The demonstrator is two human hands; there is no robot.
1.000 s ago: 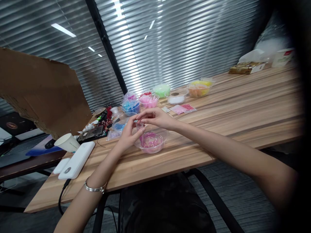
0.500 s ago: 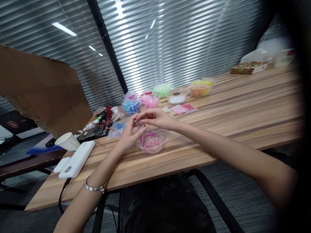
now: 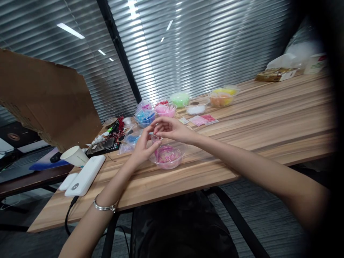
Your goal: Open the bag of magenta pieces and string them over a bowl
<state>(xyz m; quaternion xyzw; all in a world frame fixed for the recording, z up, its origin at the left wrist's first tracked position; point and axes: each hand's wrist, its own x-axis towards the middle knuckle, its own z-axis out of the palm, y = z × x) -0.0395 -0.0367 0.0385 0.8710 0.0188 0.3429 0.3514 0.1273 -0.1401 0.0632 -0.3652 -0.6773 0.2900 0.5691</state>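
On the wood-look table (image 3: 255, 118), head view, clock set on the pink bowl (image 3: 170, 166), 12 twd the blinds (image 3: 209, 43): bowl is clear plastic, upright nr the front edge, w/ pink/magenta stuff inside, too blurry to ID. L hand (image 3: 142, 148) at abt 10, close by, thumb & fingers pinched narrow on a small clear bag (image 3: 154, 138) w/ some pink in it; bag is at 10–11, by the bowl's rim, partly hidden by fingers, touching or not: can't tell. R hand (image 3: 174, 129) at 12–1, above the bowl's far side, fingers curled, tips right by the bag's top & the L fingertips; can't tell if it grips anything. Silver bracelet (image 3: 104, 206) on L wrist. Farther out: bowl w/ blue bits (image 3: 131, 139) at 10, just past L hand; bowl of blue packets (image 3: 145, 121) at 11; bowl of pink packets (image 3: 165, 114) at 12, green bowl (image 3: 179, 100) behind it; bowl w/ white spool (image 3: 195, 108) at 1; orange/yellow bowl (image 3: 220, 102) b/w 1 & 2, w/ flat pink packets (image 3: 202, 120) nearer on approx same line. Tissue pack (image 3: 275, 74) well out at 2. White pwr bank (image 3: 86, 175) b/w 8 & 9, cable plugged in; paper cup (image 3: 74, 156) at 9, tilted, just beside it. Cardboard sheet (image 3: 45, 96) stands b/w 9 & 10.
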